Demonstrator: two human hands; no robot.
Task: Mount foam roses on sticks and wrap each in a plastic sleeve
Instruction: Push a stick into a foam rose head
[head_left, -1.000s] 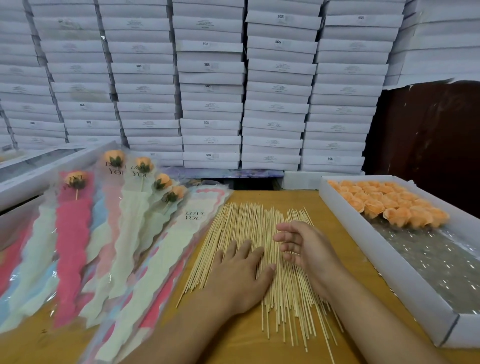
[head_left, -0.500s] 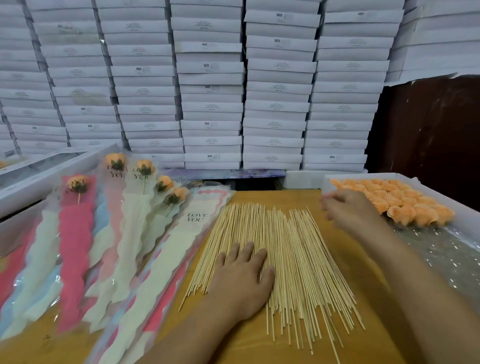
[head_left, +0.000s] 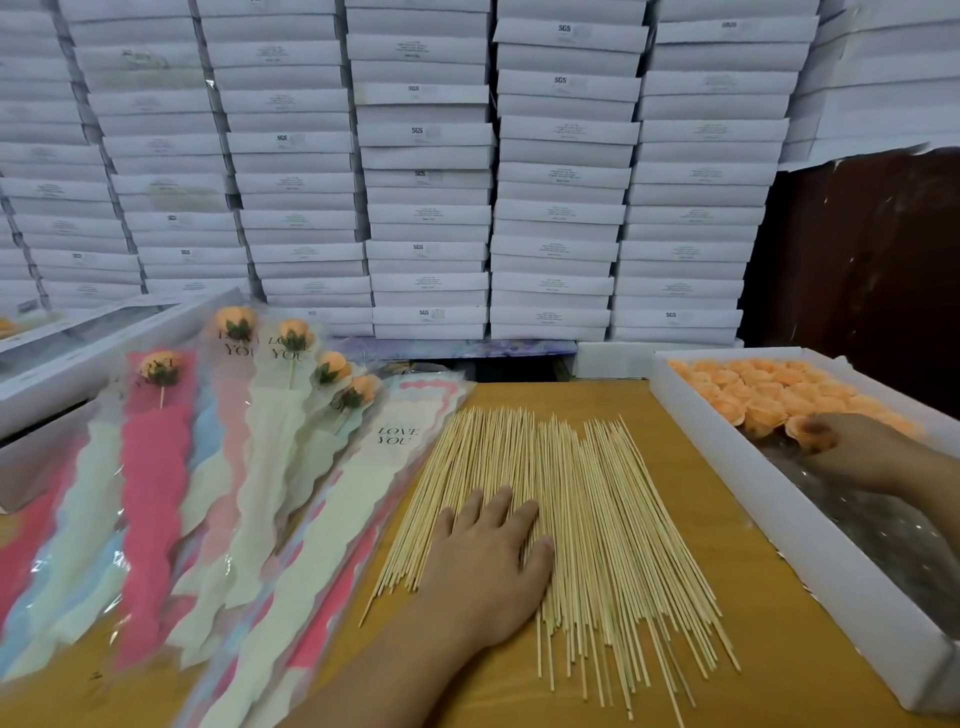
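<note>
A spread of thin wooden sticks (head_left: 613, 519) lies on the wooden table (head_left: 769, 623). My left hand (head_left: 488, 561) rests flat on the sticks, fingers straight. At the right stands a white box (head_left: 727, 467) holding several orange foam roses (head_left: 753, 384) at its far end. My right hand (head_left: 872, 457) is inside this box and pinches one foam rose (head_left: 805, 434) at the near edge of the cluster. On the left lie several wrapped roses (head_left: 293, 338) in plastic sleeves, and an empty "LOVE YOU" sleeve (head_left: 397, 441) lies on top beside the sticks.
Tall stacks of white flat boxes (head_left: 426, 182) form a wall behind the table. Another white box (head_left: 78, 358) sits at the far left. The near part of the right box holds crinkled clear plastic (head_left: 883, 535). A dark panel (head_left: 857, 260) stands at the back right.
My right hand left the sticks, moved right into the white box and took hold of a foam rose. My left hand stayed flat on the sticks.
</note>
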